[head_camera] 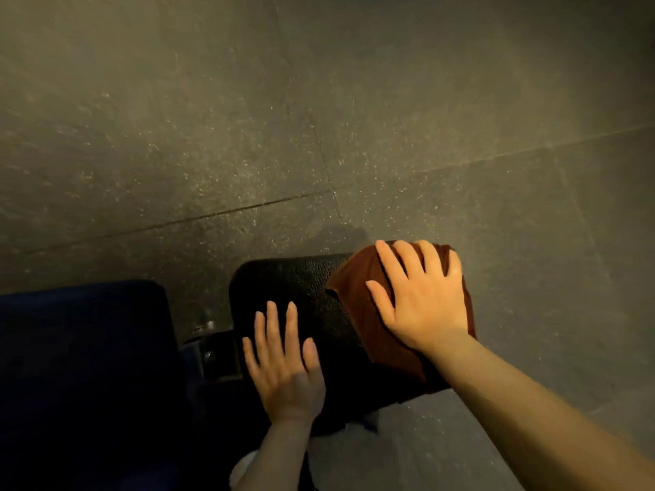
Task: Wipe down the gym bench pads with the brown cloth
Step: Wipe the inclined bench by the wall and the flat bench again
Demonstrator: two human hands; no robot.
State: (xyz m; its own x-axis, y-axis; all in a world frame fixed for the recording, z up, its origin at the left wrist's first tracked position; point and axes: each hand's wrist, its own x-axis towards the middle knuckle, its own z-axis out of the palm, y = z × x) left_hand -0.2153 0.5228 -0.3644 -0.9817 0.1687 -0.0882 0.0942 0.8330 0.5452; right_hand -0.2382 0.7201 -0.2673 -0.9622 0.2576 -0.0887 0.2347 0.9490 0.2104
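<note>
A black leather-textured bench pad [304, 288] fills the lower middle of the head view. The brown cloth [358, 295] lies over the pad's right end and hangs past its far right edge. My right hand [421, 299] presses flat on the cloth, fingers straight and spread. My left hand [283, 363] rests flat on the bare pad to the left of the cloth, fingers straight. A second, darker pad [85, 349] sits to the left across a gap.
Metal frame parts [219, 359] show in the gap between the two pads. Grey speckled rubber floor tiles [319, 118] surround the bench on the far side and right. Something white [244, 466] lies on the floor under my left forearm.
</note>
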